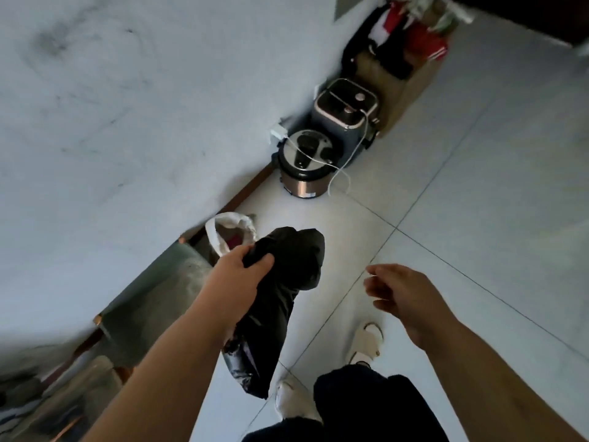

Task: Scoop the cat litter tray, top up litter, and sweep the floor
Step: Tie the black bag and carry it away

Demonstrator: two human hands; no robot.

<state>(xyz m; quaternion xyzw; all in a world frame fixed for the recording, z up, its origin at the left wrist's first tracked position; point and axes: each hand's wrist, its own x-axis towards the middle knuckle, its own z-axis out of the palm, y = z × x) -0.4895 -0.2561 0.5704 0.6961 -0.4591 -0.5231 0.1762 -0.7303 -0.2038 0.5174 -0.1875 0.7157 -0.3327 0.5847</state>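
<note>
My left hand (pixel 237 272) grips the gathered top of a black plastic bag (pixel 274 314), which hangs down over the pale tiled floor (pixel 478 218). My right hand (pixel 401 288) hovers to the right of the bag with its fingers loosely curled and nothing in it. Just behind the black bag a white bag (pixel 229 232) stands open against the wall. No litter tray, scoop or broom shows in this view.
Along the wall stand a round steel cooker (pixel 306 164), a square grey appliance (pixel 345 106) with white cables, and a cardboard box (pixel 404 68) stuffed with things. A green padded seat (pixel 153 295) is at the left. My feet in pale shoes (pixel 366 342) are below.
</note>
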